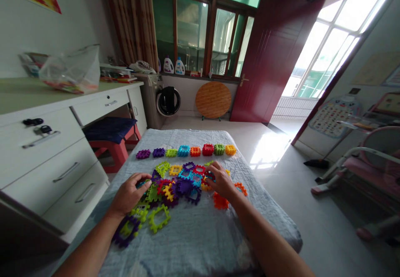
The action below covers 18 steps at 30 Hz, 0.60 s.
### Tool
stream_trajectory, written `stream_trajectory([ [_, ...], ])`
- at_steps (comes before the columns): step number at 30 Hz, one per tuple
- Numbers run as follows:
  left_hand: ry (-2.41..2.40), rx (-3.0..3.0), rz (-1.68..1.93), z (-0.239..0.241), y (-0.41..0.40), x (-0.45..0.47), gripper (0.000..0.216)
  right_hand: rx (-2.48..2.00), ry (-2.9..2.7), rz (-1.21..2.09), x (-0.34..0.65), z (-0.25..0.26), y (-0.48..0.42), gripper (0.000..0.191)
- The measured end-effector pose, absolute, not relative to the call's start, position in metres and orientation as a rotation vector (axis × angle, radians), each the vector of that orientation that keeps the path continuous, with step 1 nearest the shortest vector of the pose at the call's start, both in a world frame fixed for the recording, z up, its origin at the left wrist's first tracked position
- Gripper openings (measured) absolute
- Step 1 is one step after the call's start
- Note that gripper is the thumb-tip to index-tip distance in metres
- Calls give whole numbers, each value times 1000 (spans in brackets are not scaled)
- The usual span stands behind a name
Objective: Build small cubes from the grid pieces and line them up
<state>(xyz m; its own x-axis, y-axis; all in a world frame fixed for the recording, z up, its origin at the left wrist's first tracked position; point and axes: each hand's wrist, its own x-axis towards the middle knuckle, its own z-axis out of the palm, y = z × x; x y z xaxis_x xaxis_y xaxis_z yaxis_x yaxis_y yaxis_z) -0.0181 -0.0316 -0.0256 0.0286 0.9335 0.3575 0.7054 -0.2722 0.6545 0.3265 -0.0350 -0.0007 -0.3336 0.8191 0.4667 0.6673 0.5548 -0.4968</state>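
Note:
My left hand point(129, 191) is at the left side of a loose pile of plastic interlocking tiles, its thumb and fingers closed around a blue interlocking tile point(141, 183) that is mostly covered. At the pile's right side, my right hand point(221, 180) curls its fingers over a red interlocking tile point(208, 176), partly hidden beneath them. Between the hands lie purple tiles point(185, 186), green tiles point(153, 193) and light blue tiles point(196, 180). An orange tile point(220, 201) rests below my right wrist. Nearer me are a lime-green frame tile point(159, 218) and a purple frame tile point(126, 231).
Behind the pile, several assembled blocks stand in a row, including a red block point(208, 149) and a yellow block point(230, 150). All rest on a cloth-covered surface point(200, 243). A white desk point(62, 143) and a stool point(111, 129) are left; a pink chair point(371, 156) is right.

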Motion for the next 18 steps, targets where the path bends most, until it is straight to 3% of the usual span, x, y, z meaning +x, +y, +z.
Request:
stream_trajectory([
  [4,1668,2013,1098,-23,-32,-17,34,-1196,-2072,230,326,1,-36,6],
  [8,1678,2009,1103,-20,-34,-16,35,-1241,-2052,336,327,1,-37,13],
  [18,1688,1977,1097,-19,-34,-14,34,-1365,-1979,105,330,4,-34,23],
])
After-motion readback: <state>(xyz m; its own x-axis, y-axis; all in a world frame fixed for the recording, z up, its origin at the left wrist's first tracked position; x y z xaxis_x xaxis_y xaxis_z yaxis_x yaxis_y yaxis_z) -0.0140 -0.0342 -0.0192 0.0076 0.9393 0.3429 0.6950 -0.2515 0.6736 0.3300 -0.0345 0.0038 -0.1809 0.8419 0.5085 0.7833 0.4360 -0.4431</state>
